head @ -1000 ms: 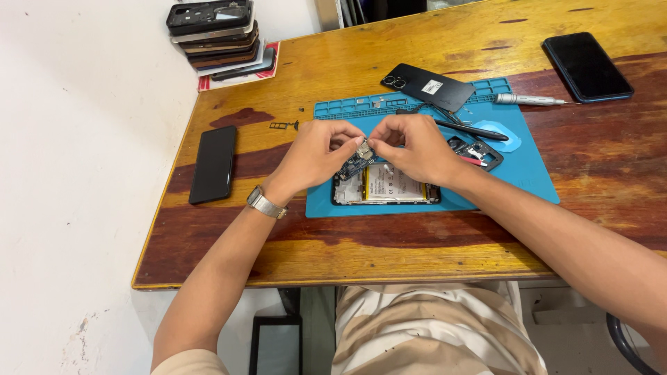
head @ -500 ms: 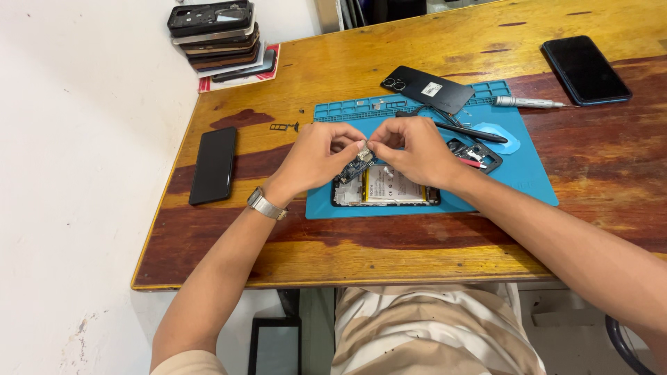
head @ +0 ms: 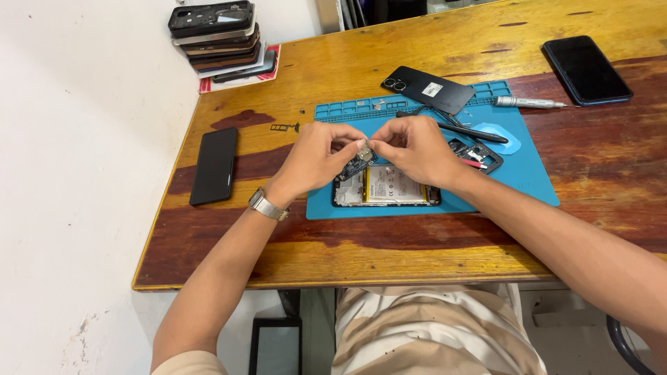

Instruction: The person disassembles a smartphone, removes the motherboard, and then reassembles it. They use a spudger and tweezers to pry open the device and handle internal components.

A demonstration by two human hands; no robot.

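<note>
Both hands meet over the open phone [head: 385, 186], which lies face down on the blue mat [head: 528, 173] w/ its back off, battery and boards showing. Left hand [head: 316, 158] and right hand [head: 417, 149] each have thumb and forefinger pressed together on 1 small metal part [head: 363, 151], held just above the phone's top end; other fingers curled loosely. The part is tiny, so exact shape can't be told. A watch [head: 267, 205] sits on the left wrist.

Relative to the phone: its black back cover [head: 427, 89] lies beyond it, at the mat's far edge, camera holes to the left. A black tool [head: 472, 132] lies just past the right hand, and a small black frame piece [head: 479, 154] sits on the mat right of the phone. A silver screwdriver [head: 531, 103] lies farther right, half off the mat. A dark phone [head: 586, 69] rests well right, on the wood table [head: 417, 257]. Another dark phone [head: 214, 165] lies well left, off the mat. A SIM tray [head: 285, 127] sits left of the mat's far corner. A stack of phone shells [head: 219, 35] stands at the far left corner of the table.
</note>
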